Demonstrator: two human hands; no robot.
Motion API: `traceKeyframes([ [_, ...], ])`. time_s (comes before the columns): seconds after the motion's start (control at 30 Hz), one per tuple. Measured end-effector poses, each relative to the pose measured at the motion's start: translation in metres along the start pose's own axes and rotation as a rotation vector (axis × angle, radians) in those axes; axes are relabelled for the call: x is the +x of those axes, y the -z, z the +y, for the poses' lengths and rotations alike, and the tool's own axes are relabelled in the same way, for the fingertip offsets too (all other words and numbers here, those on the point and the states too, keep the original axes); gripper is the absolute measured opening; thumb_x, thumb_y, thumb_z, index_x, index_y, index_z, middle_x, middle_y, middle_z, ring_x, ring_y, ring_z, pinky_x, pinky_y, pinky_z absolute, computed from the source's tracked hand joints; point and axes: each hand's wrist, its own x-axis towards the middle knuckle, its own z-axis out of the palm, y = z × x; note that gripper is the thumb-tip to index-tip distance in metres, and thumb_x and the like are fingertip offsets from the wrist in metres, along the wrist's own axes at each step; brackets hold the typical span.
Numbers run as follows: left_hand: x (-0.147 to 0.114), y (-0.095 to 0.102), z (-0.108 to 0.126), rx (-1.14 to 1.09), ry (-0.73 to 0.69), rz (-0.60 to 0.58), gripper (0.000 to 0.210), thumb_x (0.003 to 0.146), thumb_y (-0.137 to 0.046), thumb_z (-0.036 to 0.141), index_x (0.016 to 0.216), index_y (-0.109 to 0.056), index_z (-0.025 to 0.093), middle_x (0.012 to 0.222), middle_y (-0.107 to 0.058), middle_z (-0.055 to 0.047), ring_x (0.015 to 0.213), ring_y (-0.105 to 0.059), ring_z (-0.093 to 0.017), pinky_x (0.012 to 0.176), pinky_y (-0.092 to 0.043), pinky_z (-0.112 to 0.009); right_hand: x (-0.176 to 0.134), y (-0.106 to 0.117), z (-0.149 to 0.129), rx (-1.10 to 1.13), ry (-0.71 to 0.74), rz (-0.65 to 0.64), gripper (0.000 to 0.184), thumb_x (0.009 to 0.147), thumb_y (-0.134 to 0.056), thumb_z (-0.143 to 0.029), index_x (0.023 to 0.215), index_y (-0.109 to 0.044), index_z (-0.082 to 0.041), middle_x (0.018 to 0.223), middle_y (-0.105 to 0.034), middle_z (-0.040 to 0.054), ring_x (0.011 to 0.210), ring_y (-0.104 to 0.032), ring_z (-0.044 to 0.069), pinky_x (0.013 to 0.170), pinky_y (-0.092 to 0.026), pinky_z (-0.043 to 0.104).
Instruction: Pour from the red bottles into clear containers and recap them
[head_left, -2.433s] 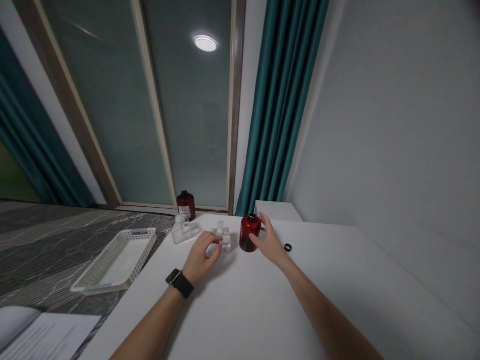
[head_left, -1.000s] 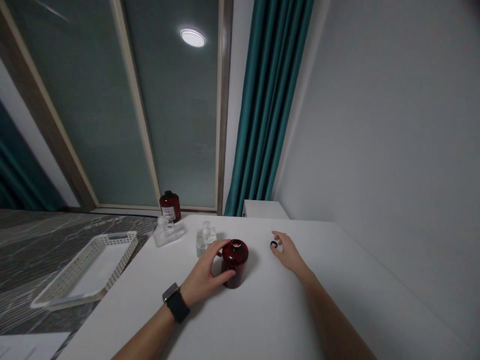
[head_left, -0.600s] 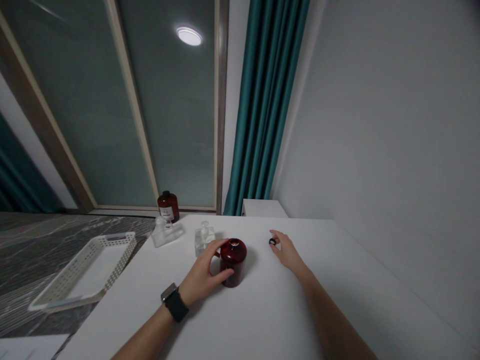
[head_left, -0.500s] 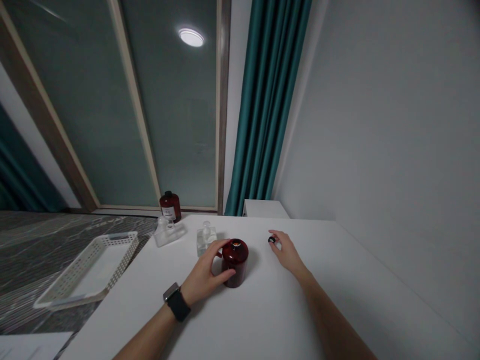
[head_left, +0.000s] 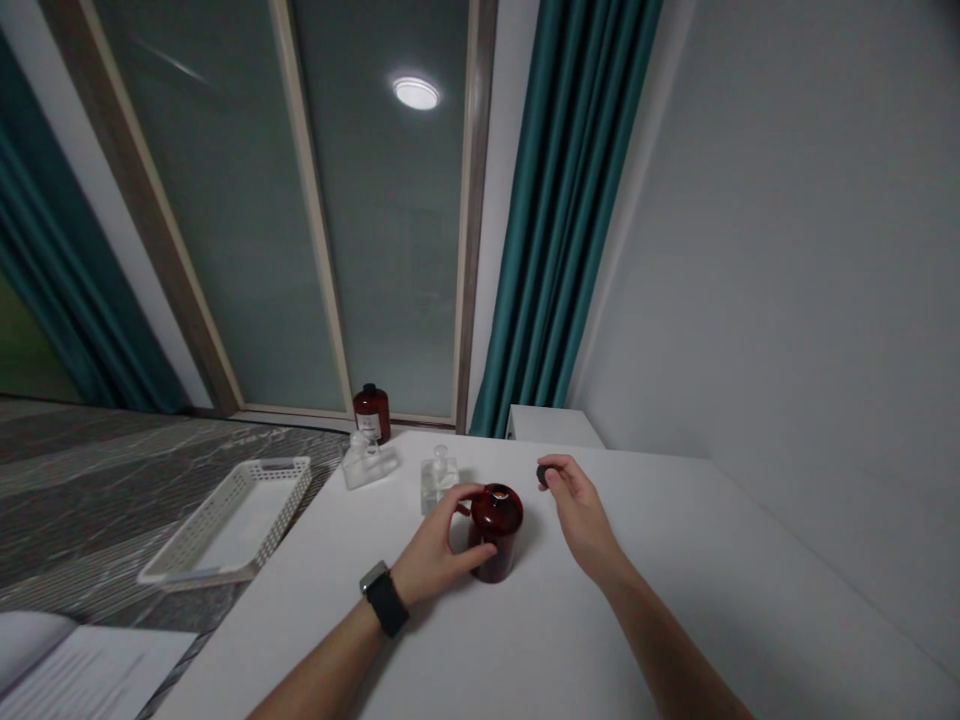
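A dark red-brown bottle (head_left: pixel 501 525) with an uncapped neck stands upright on the white table. My left hand (head_left: pixel 442 545), with a watch on its wrist, grips the bottle from its left side, thumb in front and fingers behind. To the right of the bottle, raised over the table, my right hand (head_left: pixel 576 505) pinches a small black cap (head_left: pixel 543 474) between thumb and fingertips. Just behind my left fingers stands a clear glass bottle (head_left: pixel 438 482) with a round stopper.
At the table's far left corner are a clear bottle (head_left: pixel 369 466) and a capped brown bottle (head_left: pixel 372 413) with a white label. A white perforated basket (head_left: pixel 196 577) and an open book (head_left: pixel 101 660) lie left of the white table (head_left: pixel 465 660). A wall borders the right.
The camera view has swung left, so everything sits further right. My right hand has turned and lifted the black cap slightly, nearer the bottle. My left hand keeps its hold.
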Motion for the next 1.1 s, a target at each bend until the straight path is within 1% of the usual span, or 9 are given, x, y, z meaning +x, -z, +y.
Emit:
traceKeyframes([
  [0.1, 0.0, 0.0, 0.001, -0.018, 0.009, -0.004, 0.06, 0.073, -0.075, 0.015, 0.128, -0.05, 0.022, 0.132, -0.058, -0.012, 0.119, -0.057, -0.029, 0.102, -0.045, -0.047, 0.005, -0.01, 0.003, 0.175, -0.045, 0.033, 0.024, 0.086, -0.062, -0.048, 0.094, -0.058, -0.025, 0.083, -0.062, 0.0006, 0.074, -0.058, 0.018, 0.072, -0.049, 0.033],
  [0.2, 0.0, 0.0, 0.0, -0.036, 0.01, -0.002, 0.06, 0.073, -0.075, 0.016, 0.127, -0.05, 0.021, 0.131, -0.058, -0.012, 0.119, -0.057, -0.029, 0.101, -0.046, -0.047, 0.007, -0.023, 0.005, 0.218, -0.049, 0.031, 0.026, 0.085, -0.063, -0.05, 0.086, -0.055, -0.025, 0.085, -0.065, 0.0028, 0.077, -0.062, 0.019, 0.068, -0.05, 0.032],
  [0.37, 0.0, -0.001, -0.001, -0.036, -0.005, 0.002, 0.06, 0.072, -0.077, 0.015, 0.126, -0.051, 0.021, 0.129, -0.058, -0.012, 0.118, -0.057, -0.029, 0.101, -0.047, -0.046, -0.002, -0.039, 0.002, 0.241, -0.044, 0.051, 0.029, 0.08, -0.072, -0.048, 0.077, -0.056, -0.023, 0.089, -0.071, 0.0048, 0.084, -0.066, 0.021, 0.074, -0.052, 0.035],
  [0.47, 0.0, -0.001, -0.001, -0.036, 0.002, 0.006, 0.061, 0.072, -0.077, 0.014, 0.126, -0.05, 0.021, 0.129, -0.058, -0.011, 0.118, -0.057, -0.029, 0.101, -0.046, -0.046, -0.008, -0.042, -0.002, 0.231, -0.025, 0.032, 0.027, 0.077, -0.075, -0.045, 0.077, -0.059, -0.023, 0.093, -0.074, 0.0059, 0.085, -0.067, 0.021, 0.078, -0.053, 0.036],
  [0.53, 0.0, -0.001, -0.001, -0.044, 0.017, 0.008, 0.062, 0.072, -0.077, 0.014, 0.127, -0.049, 0.021, 0.13, -0.058, -0.012, 0.118, -0.056, -0.029, 0.102, -0.046, -0.047, -0.011, -0.042, -0.003, 0.211, 0.01, 0.0, 0.024, 0.079, -0.074, -0.043, 0.079, -0.062, -0.023, 0.095, -0.074, 0.0066, 0.087, -0.068, 0.022, 0.081, -0.053, 0.038],
  [0.7, 0.0, -0.002, 0.0, -0.053, 0.033, 0.012, 0.062, 0.07, -0.078, 0.014, 0.125, -0.05, 0.021, 0.127, -0.06, -0.011, 0.117, -0.057, -0.029, 0.101, -0.046, -0.047, -0.014, -0.042, 0.0, 0.048, 0.167, -0.041, 0.012, 0.084, -0.069, -0.036, 0.082, -0.067, -0.024, 0.096, -0.073, 0.0066, 0.095, -0.067, 0.024, 0.092, -0.049, 0.043],
  [0.87, 0.0, -0.001, 0.001, -0.054, 0.035, 0.016, 0.062, 0.07, -0.078, 0.014, 0.125, -0.051, 0.02, 0.126, -0.06, -0.011, 0.117, -0.058, -0.03, 0.101, -0.047, -0.046, -0.018, -0.044, 0.003, -0.033, 0.244, -0.067, 0.003, 0.086, -0.066, -0.027, 0.085, -0.067, -0.026, 0.096, -0.071, 0.0053, 0.097, -0.065, 0.023, 0.093, -0.048, 0.042],
  [1.0, 0.0, 0.0, 0.002, -0.041, 0.032, 0.013, 0.062, 0.07, -0.078, 0.014, 0.125, -0.051, 0.02, 0.126, -0.06, -0.011, 0.115, -0.058, -0.029, 0.101, -0.046, -0.046, -0.023, -0.045, 0.006, -0.072, 0.271, -0.055, 0.006, 0.086, -0.065, -0.024, 0.091, -0.067, -0.027, 0.101, -0.069, 0.0055, 0.1, -0.064, 0.024, 0.094, -0.048, 0.042],
  [1.1, 0.0, 0.0, 0.004, -0.035, 0.036, 0.013, 0.062, 0.07, -0.077, 0.012, 0.125, -0.05, 0.02, 0.126, -0.06, -0.01, 0.115, -0.057, -0.029, 0.102, -0.045, -0.046, -0.025, -0.045, 0.009, -0.075, 0.263, -0.039, 0.007, 0.087, -0.064, -0.024, 0.093, -0.066, -0.027, 0.103, -0.069, 0.0059, 0.102, -0.064, 0.024, 0.095, -0.048, 0.042],
])
